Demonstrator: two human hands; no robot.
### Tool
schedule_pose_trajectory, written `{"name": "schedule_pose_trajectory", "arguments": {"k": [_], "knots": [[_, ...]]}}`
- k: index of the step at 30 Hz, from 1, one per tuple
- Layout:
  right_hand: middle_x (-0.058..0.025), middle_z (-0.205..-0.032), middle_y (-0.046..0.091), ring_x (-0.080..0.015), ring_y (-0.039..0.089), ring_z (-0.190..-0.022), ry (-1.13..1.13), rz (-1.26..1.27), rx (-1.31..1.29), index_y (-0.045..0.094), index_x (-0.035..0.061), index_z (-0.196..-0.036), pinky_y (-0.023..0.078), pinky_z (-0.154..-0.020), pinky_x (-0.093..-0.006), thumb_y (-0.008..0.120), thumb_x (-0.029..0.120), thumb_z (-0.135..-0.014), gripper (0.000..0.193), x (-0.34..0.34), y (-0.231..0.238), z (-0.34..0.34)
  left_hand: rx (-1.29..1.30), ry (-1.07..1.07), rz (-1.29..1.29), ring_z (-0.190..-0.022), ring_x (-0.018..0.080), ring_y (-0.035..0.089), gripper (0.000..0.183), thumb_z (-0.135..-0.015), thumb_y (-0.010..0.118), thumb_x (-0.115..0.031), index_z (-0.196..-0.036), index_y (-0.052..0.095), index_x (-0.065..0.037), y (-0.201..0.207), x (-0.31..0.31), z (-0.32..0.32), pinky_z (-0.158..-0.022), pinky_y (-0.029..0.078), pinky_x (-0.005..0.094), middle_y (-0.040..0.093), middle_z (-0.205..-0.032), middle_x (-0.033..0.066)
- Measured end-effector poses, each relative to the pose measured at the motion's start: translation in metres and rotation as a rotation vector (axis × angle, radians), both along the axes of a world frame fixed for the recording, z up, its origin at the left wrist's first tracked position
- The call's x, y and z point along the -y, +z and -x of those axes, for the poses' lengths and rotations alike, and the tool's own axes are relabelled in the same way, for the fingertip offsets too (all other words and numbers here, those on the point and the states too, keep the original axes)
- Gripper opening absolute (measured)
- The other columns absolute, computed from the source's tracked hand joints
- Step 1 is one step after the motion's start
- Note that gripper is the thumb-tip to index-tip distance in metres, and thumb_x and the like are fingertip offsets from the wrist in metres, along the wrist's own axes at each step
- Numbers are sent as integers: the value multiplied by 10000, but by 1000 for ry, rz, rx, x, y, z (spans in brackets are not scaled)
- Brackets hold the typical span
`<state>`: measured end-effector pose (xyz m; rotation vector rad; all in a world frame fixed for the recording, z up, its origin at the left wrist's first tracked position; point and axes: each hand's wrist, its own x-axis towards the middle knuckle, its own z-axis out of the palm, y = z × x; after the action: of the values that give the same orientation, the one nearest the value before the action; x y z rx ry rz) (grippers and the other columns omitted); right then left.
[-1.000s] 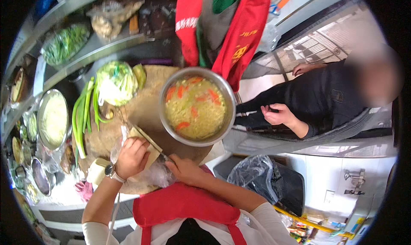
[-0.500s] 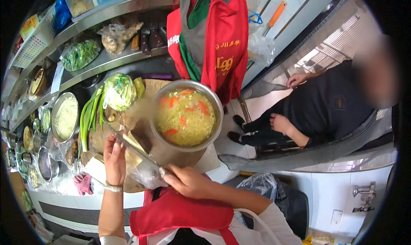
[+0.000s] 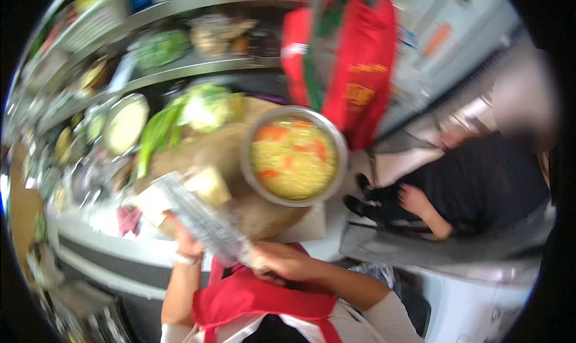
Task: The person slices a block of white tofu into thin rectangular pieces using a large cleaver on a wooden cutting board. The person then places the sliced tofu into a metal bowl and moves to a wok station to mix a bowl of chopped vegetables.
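My right hand is closed round the handle of a cleaver. The broad cleaver blade is turned flat to view and slants up to the left over the near edge of the board. My left hand is beside the blade on its left, its fingers partly hidden and blurred. Just beyond the blade, a pale yellow block lies on the round wooden chopping board. A white slab lies at the board's left edge, partly covered by the blade tip.
A steel bowl of yellow food with orange pieces stands on the board's right. Green onions and a cabbage lie at the back. Red bags hang behind. A person stands at right. Bowls crowd the left counter.
The cleaver has turned from edge-on to showing its broad face and has come nearer to me. The pale block shows more fully. The whole view has shifted and blurred.
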<state>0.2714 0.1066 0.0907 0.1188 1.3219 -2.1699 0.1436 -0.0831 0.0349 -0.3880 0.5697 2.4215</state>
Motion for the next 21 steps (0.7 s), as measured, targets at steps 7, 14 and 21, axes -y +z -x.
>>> {"name": "schedule_pose_trajectory", "arguments": {"k": [7, 14, 21], "knots": [[-28, -591, 507, -88, 438, -476, 12, -143, 50, 529, 24, -822, 334, -430, -225, 235, 440, -963, 529, 35, 15, 21, -200, -125, -417, -1079, 253, 543, 753, -749, 502, -607, -1267, 450, -63, -16, 24, 25, -937, 439, 434, 552, -1208, 99], [-23, -508, 433, -105, 393, -416, 49, -100, 73, 473, 35, -664, 310, -413, -228, 208, 492, -948, 599, 79, 32, 56, -186, -3, -274, -1005, 229, 602, 324, -935, 461, -173, -1187, 474, 30, -6, 85, 54, -876, 500, 367, 591, -1124, 144], [-12, -425, 340, -117, 319, -331, -218, -126, 165, 415, 61, -562, 299, -353, -247, 173, 632, -888, 701, 103, 32, 68, -34, 213, 371, -767, 149, 619, 174, -941, 472, -200, -1022, 512, -51, -8, 153, 87, -627, 500, 255, 627, -905, 59]]}}
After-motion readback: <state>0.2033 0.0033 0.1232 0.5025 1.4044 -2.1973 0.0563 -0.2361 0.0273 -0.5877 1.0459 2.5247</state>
